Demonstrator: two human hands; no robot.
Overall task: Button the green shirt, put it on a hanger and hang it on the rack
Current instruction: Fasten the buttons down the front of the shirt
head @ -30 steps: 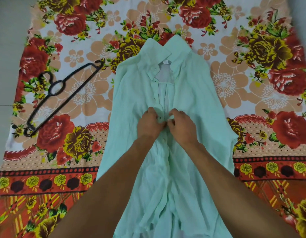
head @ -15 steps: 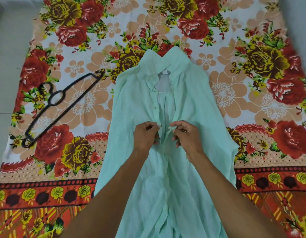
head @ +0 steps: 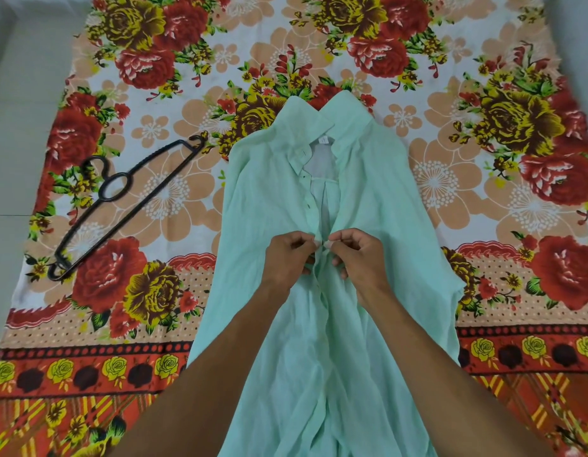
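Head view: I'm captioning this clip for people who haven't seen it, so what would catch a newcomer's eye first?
The loud floral sheet under everything, red and yellow roses across the whole frame. Next the pale green shirt lying collar-up in the middle, open above the point where the left hand and right hand pinch its front edges together. A black hanger lies untouched to the left.

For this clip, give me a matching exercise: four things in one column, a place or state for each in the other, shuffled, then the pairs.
Things:
1. green shirt
2. hanger
3. left hand
4. right hand

Places or states:
A. lies bare on the floral sheet, left of the shirt
B. pinches the placket edge that carries the buttons
C. spread collar-away, upper front still open
D. pinches the opposite front edge

Pairs: 1-C, 2-A, 3-B, 4-D
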